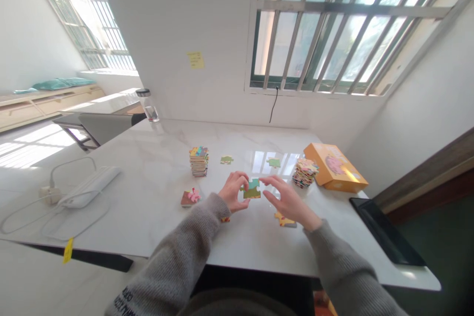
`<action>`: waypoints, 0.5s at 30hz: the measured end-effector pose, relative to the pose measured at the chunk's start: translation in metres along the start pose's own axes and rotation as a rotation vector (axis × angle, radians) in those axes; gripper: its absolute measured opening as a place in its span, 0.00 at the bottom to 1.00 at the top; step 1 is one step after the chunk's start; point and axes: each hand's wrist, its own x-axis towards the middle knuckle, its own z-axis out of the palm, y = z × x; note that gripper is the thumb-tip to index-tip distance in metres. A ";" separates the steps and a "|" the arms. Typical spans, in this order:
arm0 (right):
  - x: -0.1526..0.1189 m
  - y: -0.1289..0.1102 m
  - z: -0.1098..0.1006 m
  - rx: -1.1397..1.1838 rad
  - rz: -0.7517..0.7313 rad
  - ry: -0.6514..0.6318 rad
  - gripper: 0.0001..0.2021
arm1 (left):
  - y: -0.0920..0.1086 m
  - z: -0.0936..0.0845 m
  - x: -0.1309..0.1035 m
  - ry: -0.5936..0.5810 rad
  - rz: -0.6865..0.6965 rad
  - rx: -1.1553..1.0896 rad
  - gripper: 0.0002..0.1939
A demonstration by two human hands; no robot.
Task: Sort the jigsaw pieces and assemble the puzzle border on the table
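Note:
A green and teal jigsaw puzzle piece [252,189] sits between my two hands over the middle of the white table. My left hand [235,191] curls around its left edge, fingers above and thumb below. On the other side, my right hand [282,198] has its thumb and fingers apart, the index fingertip close to the upper right corner. Beneath my right wrist lies a yellow puzzle piece [285,220]. An orange-yellow piece [225,219] shows partly beside my left sleeve. Farther back are two green pieces, one on the left [227,159] and one on the right [274,162].
Two puzzle stacks stand left [199,162] and right [305,173]. Brown and pink pieces [190,197] lie near my left forearm. An orange box [335,168] and a black tablet-like slab [387,231] are at right. A power strip [91,186] with cables and a bottle [148,105] are left.

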 end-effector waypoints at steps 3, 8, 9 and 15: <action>0.029 0.007 0.013 0.131 0.063 0.006 0.16 | 0.001 0.000 0.000 -0.012 -0.001 -0.074 0.19; 0.029 0.021 0.036 0.506 0.218 -0.053 0.20 | 0.000 0.000 0.001 0.002 0.010 -0.100 0.19; 0.025 0.021 0.039 0.562 0.227 -0.047 0.20 | -0.001 0.001 0.001 -0.001 0.021 -0.108 0.19; 0.015 0.014 0.043 0.659 0.270 0.055 0.19 | -0.007 0.004 -0.002 0.003 0.031 -0.167 0.26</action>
